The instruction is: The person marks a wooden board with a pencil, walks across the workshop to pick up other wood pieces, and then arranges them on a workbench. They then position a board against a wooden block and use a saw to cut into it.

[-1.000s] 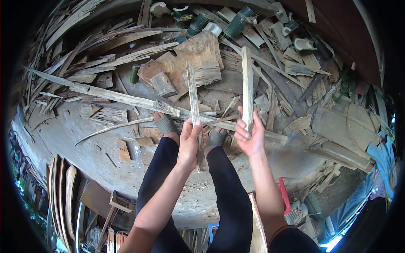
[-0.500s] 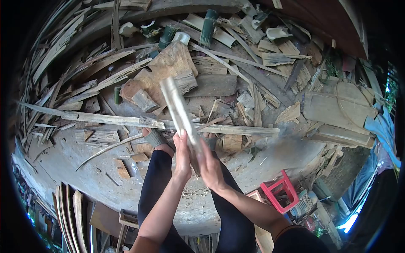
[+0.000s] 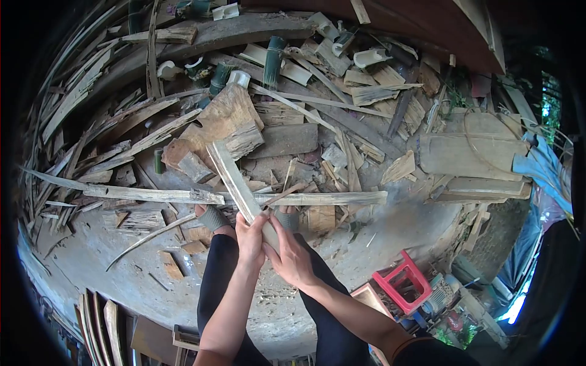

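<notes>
A pale, flat strip of split wood or bamboo (image 3: 234, 182) slants up and to the left from my hands. My left hand (image 3: 250, 239) is closed round its lower part on the left side. On the right side my right hand (image 3: 290, 256) grips the same strip near its lower end, and the fingers of both hands almost meet. Beyond the hands, a long split pole (image 3: 149, 195) lies across the floor by my feet, and the strip passes over it.
Wood scraps and a large wood chunk (image 3: 229, 122) lie ahead, with green bamboo pieces (image 3: 273, 61) behind. A red stool (image 3: 404, 282) stands at the lower right. Flat boards (image 3: 470, 155) lie at the right, near a blue sheet (image 3: 540, 161).
The strip has come lower and tilts further left, with both hands still on it. My right hand has moved down beside my left hand. The whole view has shifted slightly.
</notes>
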Demonstrator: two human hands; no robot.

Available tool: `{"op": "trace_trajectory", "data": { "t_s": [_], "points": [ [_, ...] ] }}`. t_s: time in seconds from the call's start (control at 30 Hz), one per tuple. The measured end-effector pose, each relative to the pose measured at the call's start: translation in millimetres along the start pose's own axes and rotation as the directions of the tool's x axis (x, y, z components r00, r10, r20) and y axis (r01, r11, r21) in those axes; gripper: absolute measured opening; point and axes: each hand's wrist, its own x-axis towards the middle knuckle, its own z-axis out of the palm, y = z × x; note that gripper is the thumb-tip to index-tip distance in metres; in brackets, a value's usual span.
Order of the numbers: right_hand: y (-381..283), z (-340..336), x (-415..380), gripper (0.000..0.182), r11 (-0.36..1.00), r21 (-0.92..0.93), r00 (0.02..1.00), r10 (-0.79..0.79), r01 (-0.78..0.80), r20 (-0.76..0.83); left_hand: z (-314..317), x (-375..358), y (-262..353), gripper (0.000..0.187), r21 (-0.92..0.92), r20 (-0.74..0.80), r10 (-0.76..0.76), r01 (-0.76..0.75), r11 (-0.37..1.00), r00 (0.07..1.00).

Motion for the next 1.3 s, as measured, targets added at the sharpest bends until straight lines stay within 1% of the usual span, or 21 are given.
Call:
{"op": "trace_trajectory", "data": {
  "t_s": [0.03,0.07,0.13,0.17,0.27,0.33,0.4,0.47,0.53,0.6,0.63,0.67,0.73,0.8,0.87,0.93,1.0,1.07,1.13,1.2,1.3],
  "points": [
    [0,9,0,0.072,0.99,0.137,0.998,-0.028,0.036,-0.062,2,-5,5,0.026,0.036,0.014,-0.033,0.032,0.999,0.999],
    [2,11,-7,0.072,0.992,0.122,0.998,-0.031,0.038,-0.063,1,-7,3,0.026,0.023,0.021,-0.035,0.034,0.999,0.999],
    [-14,-6,-16,0.072,0.857,0.371,0.93,0.296,-0.359,0.216,-2,-6,-9,0.024,0.108,0.085,-0.051,0.041,0.993,0.995],
    [8,12,-26,0.072,0.941,0.261,0.976,0.202,-0.215,0.076,-3,-6,-17,0.024,0.037,0.134,-0.079,0.075,0.996,0.988],
    [-2,-14,-69,0.07,0.944,0.049,0.939,0.319,-0.328,0.129,-7,-46,-37,0.024,0.012,0.202,-0.17,0.171,0.985,0.964],
    [-22,-42,-102,0.07,0.92,0.058,0.907,0.371,-0.388,0.199,-17,-83,-46,0.031,0.023,0.255,-0.212,0.213,0.977,0.943],
    [-38,-59,-138,0.071,0.947,-0.142,0.931,0.312,-0.288,0.19,-28,-120,-56,0.042,-0.204,0.249,-0.281,0.333,0.92,0.927],
    [-52,-74,-171,0.067,0.968,-0.206,0.959,0.186,-0.141,0.214,-38,-154,-43,0.048,-0.37,0.253,-0.341,0.416,0.831,0.905],
    [-78,-91,-198,0.064,0.962,-0.273,0.96,0.05,0.028,0.275,-42,-179,-8,0.057,-0.364,0.084,-0.348,0.354,0.862,0.934],
    [-109,-103,-220,0.063,0.955,-0.284,0.967,-0.009,0.084,0.255,-46,-204,34,0.062,-0.353,-0.078,-0.197,0.158,0.922,0.977],
    [-121,-107,-230,0.062,0.945,-0.294,0.963,-0.063,0.142,0.261,-50,-214,49,0.059,-0.319,-0.186,-0.131,0.066,0.945,0.974],
    [-134,-110,-241,0.061,0.933,-0.303,0.957,-0.114,0.196,0.267,-60,-220,60,0.048,-0.296,-0.185,-0.096,0.038,0.955,0.978],
    [-156,-110,-255,0.06,0.954,-0.242,0.968,-0.126,0.178,0.217,-62,-248,101,0.037,-0.226,-0.152,-0.028,-0.007,0.974,0.988],
    [-179,-108,-267,0.058,0.983,-0.05,0.968,-0.164,0.176,0.188,-56,-275,139,0.031,-0.171,-0.176,0.069,-0.1,0.98,0.982],
    [-192,-104,-267,0.064,0.987,0.156,0.949,-0.025,-0.025,0.314,-59,-299,166,0.029,-0.127,-0.05,0.189,-0.194,0.973,0.981],
    [-220,-119,-267,0.066,0.84,0.497,0.857,-0.08,-0.217,0.509,-63,-310,186,0.028,-0.137,0.04,0.195,-0.188,0.973,0.98],
    [-235,-122,-276,0.068,0.83,0.528,0.888,-0.093,-0.182,0.451,-58,-329,206,0.029,-0.273,0.185,0.146,-0.092,0.958,0.972],
    [-242,-125,-284,0.07,0.905,0.413,0.912,-0.083,-0.1,0.402,-59,-342,216,0.037,-0.27,0.258,0.175,-0.103,0.957,0.95],
    [-244,-114,-301,0.069,0.972,0.195,0.981,-0.153,0.129,0.116,-53,-364,222,0.043,-0.273,0.335,0.213,-0.122,0.954,0.918],
    [-243,-110,-320,0.066,0.975,0.189,0.992,-0.126,0.118,0.032,-46,-383,221,0.047,-0.231,0.301,0.192,-0.124,0.965,0.934],
    [-226,-107,-350,0.064,0.972,-0.057,0.962,-0.235,0.23,-0.136,-60,-381,219,0.052,-0.222,0.151,0.266,-0.23,0.948,0.952]
  ]
}}
